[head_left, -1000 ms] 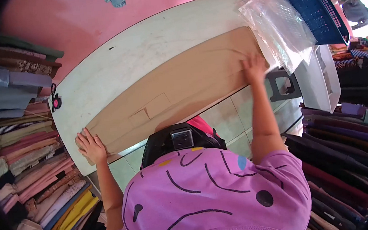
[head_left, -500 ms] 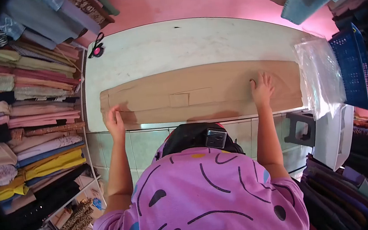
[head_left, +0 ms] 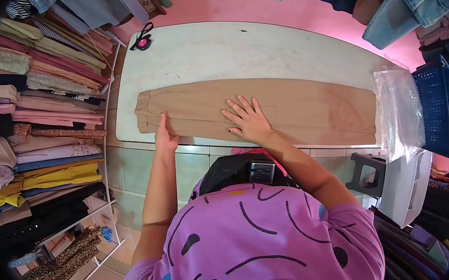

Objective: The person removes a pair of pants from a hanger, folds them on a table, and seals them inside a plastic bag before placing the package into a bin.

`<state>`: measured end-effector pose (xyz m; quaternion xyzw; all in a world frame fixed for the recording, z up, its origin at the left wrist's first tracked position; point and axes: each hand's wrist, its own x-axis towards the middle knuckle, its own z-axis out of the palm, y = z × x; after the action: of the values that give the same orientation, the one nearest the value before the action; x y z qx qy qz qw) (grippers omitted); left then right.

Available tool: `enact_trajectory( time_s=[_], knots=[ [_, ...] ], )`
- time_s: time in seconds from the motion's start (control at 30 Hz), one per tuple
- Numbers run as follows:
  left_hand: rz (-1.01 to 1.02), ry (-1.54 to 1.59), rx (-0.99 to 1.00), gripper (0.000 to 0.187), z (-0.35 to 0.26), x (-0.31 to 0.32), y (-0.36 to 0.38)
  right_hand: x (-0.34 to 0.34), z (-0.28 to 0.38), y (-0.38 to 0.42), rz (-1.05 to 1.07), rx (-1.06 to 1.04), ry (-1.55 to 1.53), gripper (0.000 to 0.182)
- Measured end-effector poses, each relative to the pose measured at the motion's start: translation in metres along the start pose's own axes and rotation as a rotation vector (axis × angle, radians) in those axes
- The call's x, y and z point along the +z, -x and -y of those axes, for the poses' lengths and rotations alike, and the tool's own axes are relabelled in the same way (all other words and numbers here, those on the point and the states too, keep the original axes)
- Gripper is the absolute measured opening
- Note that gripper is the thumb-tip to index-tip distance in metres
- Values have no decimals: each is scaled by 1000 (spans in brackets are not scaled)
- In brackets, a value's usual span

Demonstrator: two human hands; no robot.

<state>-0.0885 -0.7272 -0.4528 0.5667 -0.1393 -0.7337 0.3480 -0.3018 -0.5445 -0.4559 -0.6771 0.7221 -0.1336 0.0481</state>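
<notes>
Tan folded trousers [head_left: 308,106] lie flat and lengthwise along the near side of a white table [head_left: 193,50], with the waistband end at the left. My right hand [head_left: 250,121] rests palm down on the middle of the cloth, its fingers spread, partly covering the pocket area. My left hand [head_left: 165,134] is at the near edge of the trousers, close to the waistband end. Its fingers point up and away from me, and part of the palm side is hidden.
A black and pink tape measure [head_left: 142,41] lies at the table's far left corner. Clear plastic bags [head_left: 398,113] and a blue basket [head_left: 435,107] are at the right. Shelves of folded clothes [head_left: 56,152] stand left; a grey stool [head_left: 366,174] is below the table's right end.
My right hand has moved left from the right part of the trousers to their middle. The view has turned and shifted, and my left hand now sits at the cloth's near edge.
</notes>
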Motion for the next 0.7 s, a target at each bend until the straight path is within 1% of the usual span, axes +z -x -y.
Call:
enact_trajectory(
  time_s=[0.07, 0.1, 0.17, 0.2, 0.27, 0.3, 0.33, 0.37, 0.4, 0.43, 0.47, 0.5, 0.53, 0.57, 0.6, 0.63, 0.67, 0.7],
  knots=[
    [16, 47, 144, 48, 9, 12, -9, -1, -1, -1, 7, -8, 11, 58],
    [28, 44, 139, 48, 14, 15, -11, 2, -5, -1, 3, 2, 20, 58],
    [37, -16, 515, 31, 12, 40, 17, 13, -14, 1, -33, -2, -125, 59],
    [51, -23, 507, 31, 10, 52, 34, 11, -20, 1, -36, 14, -120, 59],
    [255, -444, 829, 32, 8, 72, 73, 4, -33, 5, -69, 243, -1296, 65],
    [433, -567, 792, 33, 12, 78, 90, -15, -33, 11, -75, 259, -1295, 65],
    [612, -686, 748, 33, 15, 84, 103, -49, -31, 16, -174, 292, -1616, 69],
    [844, -895, 963, 39, 15, 93, 112, -70, -35, 24, -285, 318, -1933, 75],
    [1081, -1097, 1183, 45, 15, 103, 115, -68, -52, 37, -294, 37, -2314, 78],
    [1099, -1094, 1180, 45, 21, 110, 115, -67, -70, 53, -295, -302, -2663, 81],
    [1204, -1232, 1225, 52, 28, 117, 113, -75, -77, 68, -319, -300, -2654, 81],
    [1311, -1370, 1269, 59, 36, 121, 111, -84, -82, 85, -482, 132, -2512, 82],
    [1338, -1366, 1265, 59, 46, 120, 103, -90, -86, 99, -627, 540, -2313, 83],
    [1306, -1542, 1359, 63, 58, 116, 90, -81, -96, 115, -655, 547, -2306, 83],
    [1262, -1717, 1455, 68, 70, 112, 77, -61, -108, 131, -616, 651, -2282, 83],
    [1289, -1712, 1456, 68, 78, 106, 67, -50, -115, 143, -574, 754, -2256, 83],
    [1299, -1817, 1424, 70, 84, 101, 60, -52, -114, 142, -597, 760, -2252, 83],
    [1303, -1926, 1390, 71, 88, 96, 53, -51, -113, 136, -589, 903, -2072, 81]
  ],
)
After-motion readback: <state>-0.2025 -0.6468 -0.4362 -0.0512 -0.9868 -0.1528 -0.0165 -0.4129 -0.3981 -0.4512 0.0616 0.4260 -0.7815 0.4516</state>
